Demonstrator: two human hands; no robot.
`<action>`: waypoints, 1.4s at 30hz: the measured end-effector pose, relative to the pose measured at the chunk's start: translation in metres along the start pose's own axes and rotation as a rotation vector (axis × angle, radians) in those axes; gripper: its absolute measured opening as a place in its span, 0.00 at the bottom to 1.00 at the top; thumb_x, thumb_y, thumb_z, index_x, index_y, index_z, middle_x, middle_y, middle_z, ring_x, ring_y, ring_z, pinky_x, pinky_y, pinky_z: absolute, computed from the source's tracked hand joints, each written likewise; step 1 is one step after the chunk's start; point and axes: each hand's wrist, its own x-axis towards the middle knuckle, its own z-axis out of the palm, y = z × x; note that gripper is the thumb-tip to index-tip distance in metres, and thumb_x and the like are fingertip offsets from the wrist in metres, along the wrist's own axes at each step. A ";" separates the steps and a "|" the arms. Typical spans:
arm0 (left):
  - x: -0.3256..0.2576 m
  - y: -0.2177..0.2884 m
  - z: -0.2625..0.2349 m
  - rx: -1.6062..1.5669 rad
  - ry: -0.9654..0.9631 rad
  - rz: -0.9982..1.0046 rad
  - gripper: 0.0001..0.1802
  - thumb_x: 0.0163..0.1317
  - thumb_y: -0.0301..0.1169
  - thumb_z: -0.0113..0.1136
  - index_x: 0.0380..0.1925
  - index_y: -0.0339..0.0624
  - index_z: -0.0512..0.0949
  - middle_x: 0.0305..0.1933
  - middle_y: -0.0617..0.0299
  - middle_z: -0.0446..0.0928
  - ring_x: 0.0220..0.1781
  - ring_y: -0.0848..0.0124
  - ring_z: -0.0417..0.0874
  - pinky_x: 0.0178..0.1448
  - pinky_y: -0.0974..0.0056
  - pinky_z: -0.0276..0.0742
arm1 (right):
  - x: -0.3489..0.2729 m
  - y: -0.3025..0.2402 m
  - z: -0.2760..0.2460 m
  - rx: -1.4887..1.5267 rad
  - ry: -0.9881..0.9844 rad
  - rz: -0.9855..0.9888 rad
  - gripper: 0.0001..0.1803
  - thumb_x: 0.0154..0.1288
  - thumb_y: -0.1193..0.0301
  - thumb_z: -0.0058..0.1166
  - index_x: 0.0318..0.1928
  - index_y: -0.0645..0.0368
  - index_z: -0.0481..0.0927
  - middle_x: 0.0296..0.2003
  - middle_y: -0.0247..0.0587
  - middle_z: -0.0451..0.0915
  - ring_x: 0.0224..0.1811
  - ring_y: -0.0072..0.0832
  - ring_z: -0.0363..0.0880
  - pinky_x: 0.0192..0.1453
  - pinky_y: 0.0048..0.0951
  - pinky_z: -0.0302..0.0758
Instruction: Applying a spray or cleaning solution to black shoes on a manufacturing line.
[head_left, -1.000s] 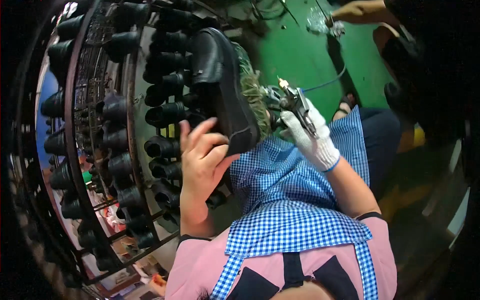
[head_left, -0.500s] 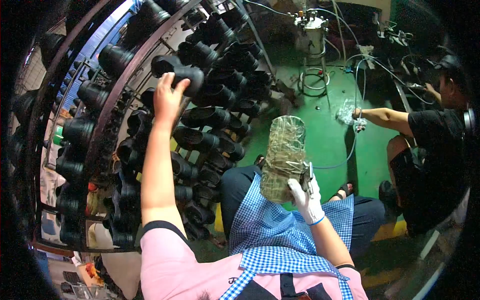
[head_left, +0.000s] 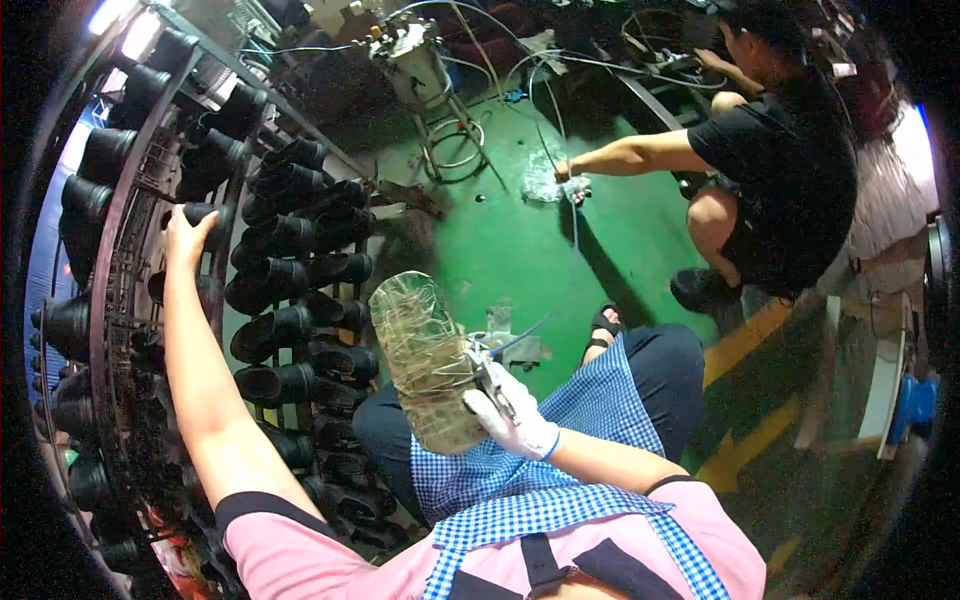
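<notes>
- The bare left hand [head_left: 186, 243] stretches out to the side, its thumb and fingers spread around the rounded end of a dark black shoe [head_left: 203, 213], holding it at a tall brown metal rack [head_left: 101, 290]; whether the shoe bears on the rack cannot be told
- Right of and below those fingers, near them, hang rows of similar black shoes [head_left: 275, 330], their openings facing various ways
- The right hand [head_left: 518, 420], in a white knitted glove with a blue cuff edge, has its fingers curled closed around a silvery metal spray gun [head_left: 494, 385]
- Just beside the gloved fingers, on their left, a long brownish-green panel with rounded ends, covered in clear crinkled film [head_left: 420, 350], stands tilted; how it is fixed cannot be seen
- Beneath the gloved hand spreads a blue-and-white checked cloth apron [head_left: 600, 400]
- Beyond the gloved fingers, well apart, are a green floor [head_left: 480, 250] and a silvery metal canister on a stand [head_left: 422, 78]
- Beyond them to the right, a squatting co-worker in black [head_left: 790, 180] extends an arm toward crumpled clear plastic [head_left: 543, 180]
</notes>
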 end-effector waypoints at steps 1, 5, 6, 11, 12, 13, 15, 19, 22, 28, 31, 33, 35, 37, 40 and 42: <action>0.003 -0.003 0.007 0.024 0.055 0.005 0.32 0.54 0.50 0.71 0.48 0.35 0.77 0.50 0.40 0.82 0.54 0.45 0.82 0.58 0.48 0.74 | -0.001 -0.003 0.000 0.034 -0.020 0.032 0.32 0.71 0.66 0.55 0.71 0.63 0.64 0.63 0.55 0.73 0.67 0.44 0.73 0.69 0.35 0.68; -0.044 0.005 -0.020 -0.357 0.026 0.114 0.21 0.60 0.39 0.69 0.44 0.34 0.76 0.42 0.49 0.83 0.43 0.58 0.83 0.50 0.54 0.76 | 0.000 0.000 0.001 0.019 0.034 -0.039 0.29 0.72 0.65 0.57 0.68 0.63 0.68 0.50 0.53 0.80 0.51 0.40 0.80 0.58 0.35 0.75; -0.074 0.028 -0.036 -0.473 0.044 0.136 0.19 0.61 0.37 0.68 0.44 0.34 0.76 0.41 0.51 0.83 0.42 0.61 0.83 0.50 0.56 0.76 | 0.003 0.005 0.002 0.017 0.086 -0.114 0.28 0.71 0.65 0.58 0.67 0.63 0.69 0.49 0.52 0.80 0.50 0.38 0.81 0.57 0.35 0.76; -0.254 0.101 -0.102 -0.551 0.071 0.255 0.25 0.54 0.32 0.75 0.49 0.34 0.74 0.52 0.47 0.77 0.59 0.51 0.79 0.64 0.53 0.71 | 0.003 0.016 0.001 0.015 0.103 -0.108 0.32 0.70 0.70 0.57 0.71 0.63 0.65 0.60 0.57 0.76 0.64 0.42 0.75 0.68 0.35 0.69; -0.283 0.123 -0.118 -0.445 -0.022 0.344 0.27 0.51 0.32 0.77 0.46 0.36 0.74 0.48 0.47 0.76 0.64 0.43 0.75 0.68 0.50 0.70 | 0.002 0.017 0.000 0.043 0.100 -0.052 0.31 0.71 0.69 0.56 0.71 0.64 0.65 0.61 0.59 0.75 0.66 0.44 0.73 0.70 0.37 0.67; -0.312 0.128 -0.126 -0.443 -0.014 0.538 0.26 0.48 0.33 0.79 0.42 0.39 0.73 0.41 0.50 0.74 0.55 0.43 0.78 0.69 0.43 0.69 | 0.001 0.010 0.000 0.091 0.066 -0.003 0.31 0.71 0.69 0.55 0.71 0.64 0.65 0.63 0.60 0.74 0.68 0.46 0.71 0.72 0.38 0.66; -0.346 0.144 -0.123 -0.597 -0.150 0.732 0.25 0.46 0.36 0.79 0.38 0.42 0.73 0.34 0.56 0.72 0.36 0.54 0.75 0.70 0.37 0.68 | 0.002 0.002 -0.002 0.029 0.060 -0.048 0.29 0.73 0.65 0.53 0.70 0.64 0.66 0.63 0.60 0.73 0.67 0.49 0.72 0.72 0.39 0.66; -0.391 0.161 -0.086 -0.613 -0.305 0.828 0.20 0.46 0.32 0.77 0.35 0.44 0.74 0.33 0.62 0.76 0.42 0.59 0.79 0.74 0.42 0.65 | 0.003 0.011 -0.011 0.141 0.018 0.174 0.25 0.74 0.65 0.52 0.67 0.60 0.70 0.52 0.54 0.80 0.52 0.45 0.82 0.57 0.36 0.78; -0.387 0.158 -0.083 -0.566 -0.301 0.859 0.19 0.45 0.32 0.77 0.34 0.47 0.75 0.34 0.66 0.77 0.50 0.62 0.81 0.78 0.43 0.58 | 0.016 0.056 -0.006 -0.207 0.149 -0.148 0.22 0.74 0.62 0.53 0.63 0.55 0.75 0.47 0.50 0.80 0.47 0.44 0.82 0.51 0.38 0.79; -0.394 0.147 -0.080 -0.538 -0.191 0.738 0.25 0.48 0.31 0.76 0.45 0.48 0.75 0.46 0.63 0.78 0.59 0.58 0.79 0.76 0.42 0.62 | 0.002 0.035 -0.031 -0.379 -0.015 -0.121 0.16 0.73 0.60 0.54 0.50 0.58 0.81 0.35 0.46 0.80 0.35 0.43 0.81 0.40 0.39 0.78; -0.394 0.143 -0.081 -0.583 -0.171 0.863 0.23 0.50 0.28 0.73 0.48 0.48 0.78 0.46 0.63 0.79 0.56 0.60 0.81 0.69 0.47 0.75 | -0.022 0.021 -0.054 0.052 0.051 0.077 0.12 0.71 0.65 0.59 0.46 0.60 0.80 0.28 0.41 0.74 0.28 0.31 0.73 0.35 0.29 0.74; -0.390 0.145 -0.087 -0.506 -0.176 0.971 0.22 0.49 0.23 0.76 0.45 0.47 0.80 0.44 0.60 0.80 0.50 0.57 0.84 0.62 0.47 0.81 | -0.034 -0.028 -0.075 0.115 -0.083 0.289 0.13 0.71 0.64 0.58 0.47 0.60 0.80 0.28 0.41 0.75 0.29 0.31 0.75 0.35 0.30 0.74; -0.385 0.148 -0.085 -0.516 -0.167 1.001 0.22 0.52 0.22 0.67 0.49 0.49 0.84 0.47 0.63 0.80 0.53 0.63 0.82 0.61 0.52 0.84 | -0.046 -0.023 -0.072 -0.036 -0.161 0.085 0.13 0.69 0.63 0.59 0.44 0.59 0.80 0.29 0.43 0.76 0.29 0.37 0.79 0.34 0.33 0.75; -0.385 0.150 -0.085 -0.500 -0.173 0.997 0.21 0.51 0.23 0.67 0.48 0.49 0.85 0.46 0.63 0.80 0.52 0.64 0.82 0.60 0.53 0.84 | -0.053 -0.028 -0.076 -0.056 -0.255 0.075 0.12 0.67 0.63 0.61 0.42 0.59 0.80 0.30 0.43 0.76 0.29 0.40 0.80 0.34 0.34 0.75; -0.383 0.158 -0.089 -0.487 -0.185 1.023 0.20 0.51 0.23 0.68 0.47 0.46 0.85 0.46 0.62 0.81 0.51 0.63 0.83 0.58 0.54 0.85 | -0.058 -0.023 -0.074 -0.034 -0.221 -0.054 0.08 0.66 0.71 0.61 0.42 0.60 0.81 0.30 0.37 0.75 0.29 0.26 0.76 0.34 0.26 0.74; -0.382 0.161 -0.091 -0.473 -0.195 1.033 0.20 0.50 0.23 0.68 0.47 0.45 0.85 0.46 0.62 0.81 0.50 0.63 0.83 0.57 0.54 0.86 | -0.058 -0.023 -0.076 -0.033 -0.224 -0.102 0.09 0.66 0.69 0.62 0.43 0.60 0.82 0.30 0.38 0.76 0.29 0.28 0.77 0.35 0.27 0.74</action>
